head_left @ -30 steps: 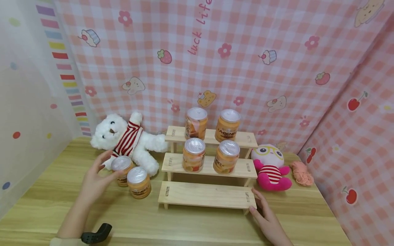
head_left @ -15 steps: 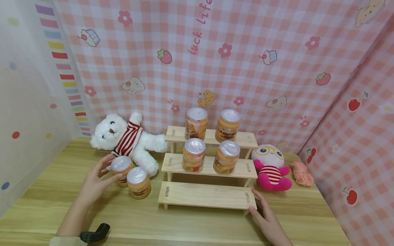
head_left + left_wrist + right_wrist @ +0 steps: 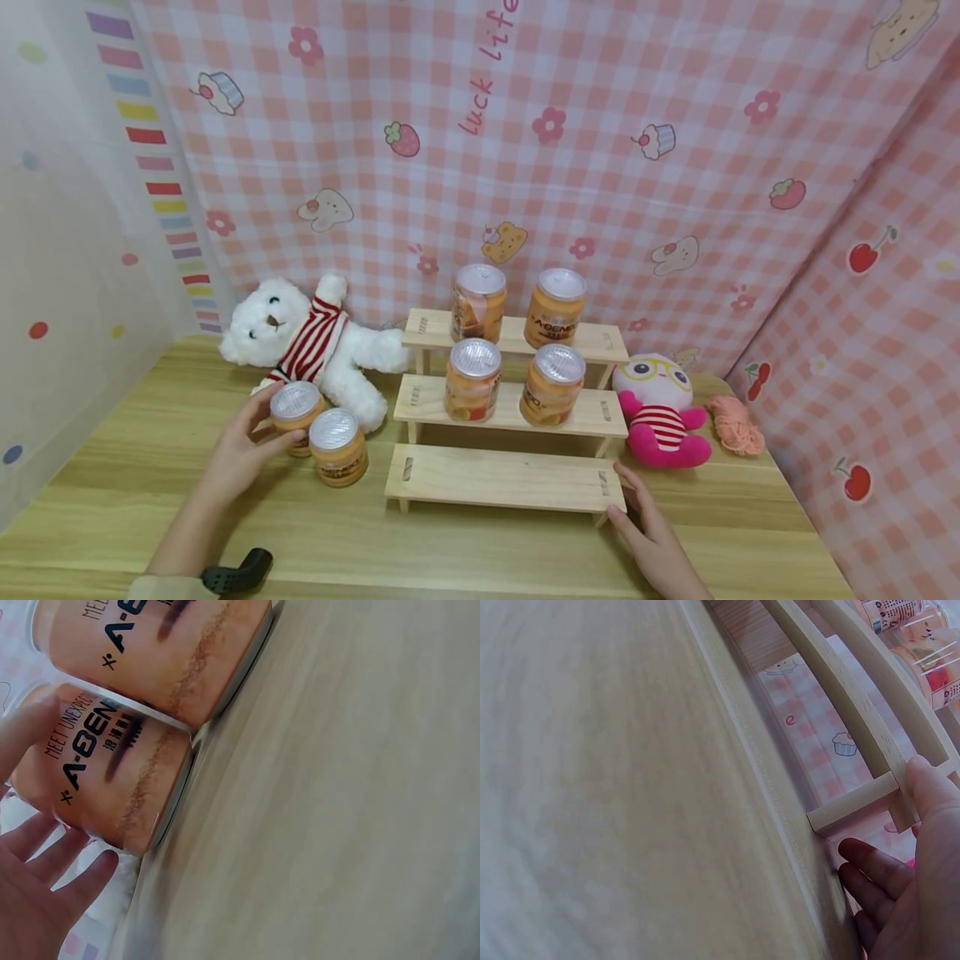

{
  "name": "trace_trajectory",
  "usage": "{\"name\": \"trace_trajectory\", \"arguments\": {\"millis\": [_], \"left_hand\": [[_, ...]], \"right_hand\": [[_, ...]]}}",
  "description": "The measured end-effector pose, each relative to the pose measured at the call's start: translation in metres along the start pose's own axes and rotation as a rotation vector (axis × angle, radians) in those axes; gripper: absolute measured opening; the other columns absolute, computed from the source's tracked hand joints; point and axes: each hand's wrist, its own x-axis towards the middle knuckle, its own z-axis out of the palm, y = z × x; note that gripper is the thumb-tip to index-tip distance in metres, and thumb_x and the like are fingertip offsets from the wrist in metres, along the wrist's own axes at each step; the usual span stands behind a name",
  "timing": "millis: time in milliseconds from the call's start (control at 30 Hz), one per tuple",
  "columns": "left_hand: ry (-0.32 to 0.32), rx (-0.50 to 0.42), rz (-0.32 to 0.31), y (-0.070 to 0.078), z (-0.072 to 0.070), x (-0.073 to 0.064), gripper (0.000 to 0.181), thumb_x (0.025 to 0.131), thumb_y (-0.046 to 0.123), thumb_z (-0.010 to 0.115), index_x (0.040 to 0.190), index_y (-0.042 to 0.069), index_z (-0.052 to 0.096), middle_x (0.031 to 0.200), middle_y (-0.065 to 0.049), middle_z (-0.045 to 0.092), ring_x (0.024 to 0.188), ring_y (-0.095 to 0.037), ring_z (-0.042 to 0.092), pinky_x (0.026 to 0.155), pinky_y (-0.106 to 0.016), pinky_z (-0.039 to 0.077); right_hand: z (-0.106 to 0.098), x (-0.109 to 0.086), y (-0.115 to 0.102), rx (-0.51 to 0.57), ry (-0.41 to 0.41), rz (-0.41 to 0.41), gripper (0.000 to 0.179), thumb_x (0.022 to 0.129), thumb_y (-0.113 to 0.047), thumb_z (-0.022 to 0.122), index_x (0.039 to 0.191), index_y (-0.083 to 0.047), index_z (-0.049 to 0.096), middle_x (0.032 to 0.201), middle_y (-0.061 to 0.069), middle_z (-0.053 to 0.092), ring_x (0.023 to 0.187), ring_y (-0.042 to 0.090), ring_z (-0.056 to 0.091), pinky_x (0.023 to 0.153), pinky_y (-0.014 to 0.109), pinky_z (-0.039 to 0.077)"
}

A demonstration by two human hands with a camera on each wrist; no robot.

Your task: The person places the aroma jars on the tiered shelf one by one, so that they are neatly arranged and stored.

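Observation:
My left hand (image 3: pixel 243 446) has its thumb and fingers around the farther of two orange cans, the left can (image 3: pixel 296 407). In the left wrist view the thumb lies on this can (image 3: pixel 112 772) and the other fingers spread along its side. The second can (image 3: pixel 337 450) stands upright right beside it. My right hand (image 3: pixel 651 529) grips the right end of a three-step wooden display stand (image 3: pixel 502 477) at its lowest step. The right wrist view shows that thumb (image 3: pixel 928 787) against the board's end, with fingers relaxed below.
Two cans (image 3: pixel 478 304) stand on the top step and two (image 3: pixel 472 382) on the middle one. Behind the left hand lies a white teddy bear (image 3: pixel 311 342). A pink plush toy (image 3: pixel 663 417) and peach yarn (image 3: pixel 737 423) are at the right, before a checked cloth (image 3: pixel 570 192).
My left hand has moved in to the left can, its thumb and fingers closing around it. The right hand stays at the stand's end.

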Motion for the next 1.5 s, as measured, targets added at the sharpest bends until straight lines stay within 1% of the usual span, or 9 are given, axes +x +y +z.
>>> {"name": "trace_trajectory", "arguments": {"millis": [133, 200, 367, 533, 767, 933, 1100, 1267, 1500], "left_hand": [[0.008, -0.043, 0.006, -0.003, 0.003, 0.0, 0.073, 0.08, -0.006, 0.073, 0.143, -0.003, 0.035, 0.123, 0.007, 0.048, 0.109, 0.005, 0.044, 0.083, -0.01, 0.042], [0.012, -0.057, 0.005, -0.003, 0.004, -0.001, 0.073, 0.08, -0.007, 0.072, 0.143, -0.003, 0.034, 0.121, 0.011, 0.049, 0.109, 0.005, 0.045, 0.083, -0.01, 0.042], [0.031, -0.055, -0.009, -0.004, 0.005, -0.001, 0.073, 0.08, -0.006, 0.073, 0.142, -0.003, 0.035, 0.12, 0.012, 0.049, 0.108, 0.003, 0.046, 0.082, -0.011, 0.042], [0.072, -0.035, -0.006, -0.006, 0.006, -0.002, 0.072, 0.077, -0.009, 0.075, 0.14, -0.004, 0.039, 0.119, 0.012, 0.048, 0.106, 0.001, 0.047, 0.08, -0.011, 0.044], [0.127, 0.006, -0.004, -0.005, 0.004, -0.003, 0.073, 0.073, -0.011, 0.077, 0.137, -0.004, 0.043, 0.113, 0.02, 0.049, 0.103, 0.001, 0.046, 0.077, -0.011, 0.045], [0.157, 0.07, -0.035, 0.002, 0.001, -0.003, 0.073, 0.074, -0.007, 0.078, 0.138, -0.001, 0.044, 0.113, 0.019, 0.048, 0.103, 0.002, 0.043, 0.076, -0.012, 0.041], [0.181, 0.099, -0.025, 0.012, -0.002, 0.0, 0.072, 0.074, -0.006, 0.078, 0.137, 0.002, 0.046, 0.114, 0.014, 0.05, 0.105, 0.001, 0.042, 0.077, -0.017, 0.04], [0.223, 0.086, -0.022, 0.021, -0.006, 0.001, 0.072, 0.073, -0.009, 0.077, 0.137, 0.003, 0.046, 0.113, 0.019, 0.05, 0.104, -0.002, 0.043, 0.077, -0.019, 0.039], [0.299, 0.056, -0.043, 0.04, -0.01, 0.006, 0.074, 0.071, -0.012, 0.077, 0.137, 0.005, 0.048, 0.111, 0.016, 0.052, 0.104, -0.004, 0.046, 0.079, -0.02, 0.039]], "right_hand": [[0.0, 0.0, 0.001, 0.001, -0.002, -0.005, 0.051, 0.097, -0.002, 0.053, 0.144, -0.004, 0.034, 0.119, 0.021, 0.057, 0.106, 0.003, 0.053, 0.087, 0.011, 0.039], [0.0, 0.0, 0.0, 0.003, -0.002, -0.005, 0.051, 0.097, -0.002, 0.053, 0.144, -0.004, 0.034, 0.12, 0.021, 0.056, 0.106, 0.003, 0.053, 0.087, 0.01, 0.038], [0.0, 0.0, 0.0, 0.013, -0.005, -0.001, 0.051, 0.097, -0.002, 0.053, 0.144, -0.004, 0.033, 0.121, 0.022, 0.055, 0.107, 0.003, 0.053, 0.088, 0.01, 0.037], [-0.001, -0.001, 0.0, 0.012, -0.006, 0.002, 0.051, 0.097, -0.002, 0.052, 0.144, -0.004, 0.033, 0.12, 0.022, 0.056, 0.106, 0.003, 0.053, 0.087, 0.01, 0.038], [-0.001, -0.001, 0.0, 0.012, -0.01, -0.011, 0.051, 0.098, -0.002, 0.052, 0.145, -0.004, 0.033, 0.124, 0.023, 0.054, 0.109, 0.002, 0.052, 0.088, 0.01, 0.038], [-0.001, -0.001, -0.001, 0.018, -0.011, -0.019, 0.051, 0.097, -0.002, 0.052, 0.145, -0.003, 0.033, 0.125, 0.024, 0.053, 0.11, 0.002, 0.051, 0.089, 0.01, 0.037], [-0.001, 0.0, 0.0, 0.012, -0.007, -0.007, 0.051, 0.097, -0.002, 0.052, 0.144, -0.004, 0.034, 0.122, 0.023, 0.055, 0.108, 0.002, 0.053, 0.087, 0.011, 0.039], [0.0, 0.0, 0.0, -0.003, -0.007, 0.0, 0.051, 0.097, -0.003, 0.053, 0.144, -0.005, 0.034, 0.121, 0.021, 0.056, 0.107, 0.004, 0.053, 0.087, 0.012, 0.04], [0.0, -0.001, -0.001, -0.033, 0.004, 0.01, 0.051, 0.097, -0.004, 0.054, 0.144, -0.005, 0.035, 0.118, 0.017, 0.059, 0.104, 0.006, 0.055, 0.086, 0.014, 0.041]]}}
